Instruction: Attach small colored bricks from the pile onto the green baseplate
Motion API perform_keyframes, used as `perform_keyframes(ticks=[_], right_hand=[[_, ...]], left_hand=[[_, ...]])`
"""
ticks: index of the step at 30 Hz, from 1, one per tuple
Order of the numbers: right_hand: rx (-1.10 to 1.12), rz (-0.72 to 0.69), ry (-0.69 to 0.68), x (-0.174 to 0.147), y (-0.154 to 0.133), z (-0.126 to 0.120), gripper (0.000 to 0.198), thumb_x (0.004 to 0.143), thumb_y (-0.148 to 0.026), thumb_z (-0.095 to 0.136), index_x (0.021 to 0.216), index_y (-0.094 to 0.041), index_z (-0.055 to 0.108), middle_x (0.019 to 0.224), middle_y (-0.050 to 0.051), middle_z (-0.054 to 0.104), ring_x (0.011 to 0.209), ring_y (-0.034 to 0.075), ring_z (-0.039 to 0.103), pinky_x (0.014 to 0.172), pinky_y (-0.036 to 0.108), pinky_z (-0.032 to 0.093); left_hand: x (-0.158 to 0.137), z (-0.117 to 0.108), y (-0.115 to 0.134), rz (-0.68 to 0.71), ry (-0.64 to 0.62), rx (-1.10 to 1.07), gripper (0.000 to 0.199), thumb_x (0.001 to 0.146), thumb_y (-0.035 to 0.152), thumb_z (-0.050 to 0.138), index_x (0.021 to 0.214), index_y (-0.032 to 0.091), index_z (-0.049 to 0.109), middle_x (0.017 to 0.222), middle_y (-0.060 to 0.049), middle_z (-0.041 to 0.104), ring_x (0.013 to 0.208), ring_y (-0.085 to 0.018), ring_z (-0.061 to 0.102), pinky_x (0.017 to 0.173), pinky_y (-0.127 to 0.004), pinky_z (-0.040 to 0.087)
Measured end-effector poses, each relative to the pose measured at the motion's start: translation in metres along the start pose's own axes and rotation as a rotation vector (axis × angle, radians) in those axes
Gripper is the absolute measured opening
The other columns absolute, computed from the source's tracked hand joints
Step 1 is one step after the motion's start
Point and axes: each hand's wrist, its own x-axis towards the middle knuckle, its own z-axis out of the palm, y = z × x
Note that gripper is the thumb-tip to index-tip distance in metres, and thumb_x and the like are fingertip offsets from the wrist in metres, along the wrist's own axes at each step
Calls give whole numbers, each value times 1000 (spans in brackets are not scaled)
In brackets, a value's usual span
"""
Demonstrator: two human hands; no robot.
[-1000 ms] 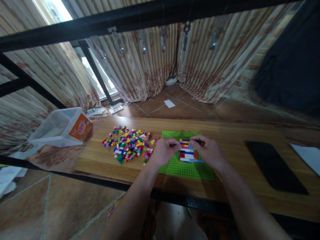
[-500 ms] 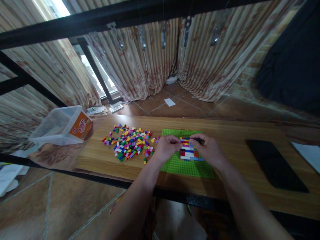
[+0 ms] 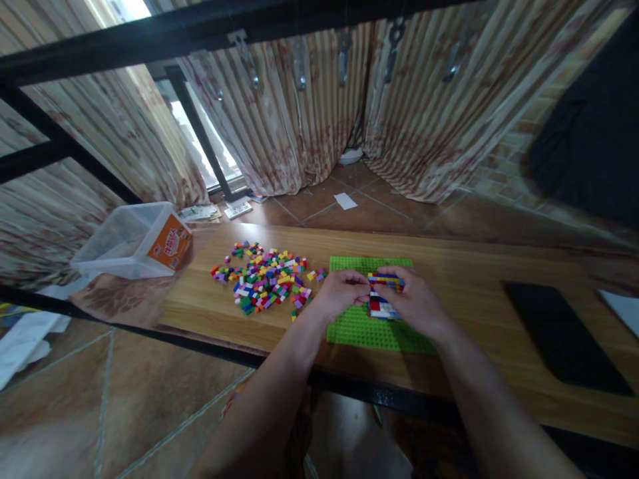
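Observation:
A low block of toy building bricks (image 3: 382, 311), in rows of white, red, blue and yellow, sits on a green studded baseplate (image 3: 372, 336). At the block's left edge is my left hand (image 3: 343, 294), thumb and fingertips pinched together; anything between them is too small to make out. My right hand (image 3: 413, 298) covers the block's right side, its fingers curled around the far edge and its thumb lying across the top. Much of the block is hidden beneath it. Left of the baseplate, loose coloured bricks (image 3: 272, 283) lie in a spread pile.
A clear plastic bin (image 3: 127, 246) with an orange label stands off the wooden table's (image 3: 464, 266) left end. Toward the right lies a flat black panel (image 3: 564, 336), with white paper (image 3: 622, 309) beyond it. A dark metal bar (image 3: 210, 40) crosses above, in front of striped curtains.
My right hand has shifted left over the block, its thumb now nearer my left fingertips. The whole view has moved slightly, so the table appears a little further right.

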Motion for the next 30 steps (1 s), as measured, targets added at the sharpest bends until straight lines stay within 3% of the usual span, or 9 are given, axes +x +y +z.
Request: perform_keyframes(ticks=[17, 22, 26, 30], right_hand=[[27, -10, 6, 2, 6, 4, 37, 77, -41, 63, 104, -18, 70, 107, 12, 68, 99, 26, 64, 93, 46, 48], [206, 69, -91, -1, 11, -15, 46, 82, -50, 60, 117, -22, 66, 114, 10, 70, 99, 25, 66, 89, 44, 52], [259, 105, -141, -3, 15, -36, 58, 72, -50, 71, 123, -23, 64, 121, 9, 69, 109, 31, 65, 90, 44, 53], [253, 96, -221, -3, 18, -41, 67, 65, -48, 77, 126, -24, 61, 124, 11, 67, 107, 33, 66, 89, 46, 54]], left_hand=[[8, 3, -15, 168, 80, 162, 8, 75, 5, 60, 71, 12, 63, 50, 5, 57, 46, -6, 50, 49, -17, 40], [8, 0, -17, 198, 65, 182, 10, 78, 7, 57, 73, 12, 63, 55, 4, 59, 50, -6, 52, 51, -16, 42], [7, 0, -13, 128, 25, 96, 17, 81, 3, 50, 76, 12, 63, 62, 3, 62, 54, -6, 57, 56, -16, 45], [11, 0, -15, 141, 35, 145, 17, 80, 4, 51, 75, 13, 64, 60, 3, 60, 53, -6, 55, 57, -18, 45]])
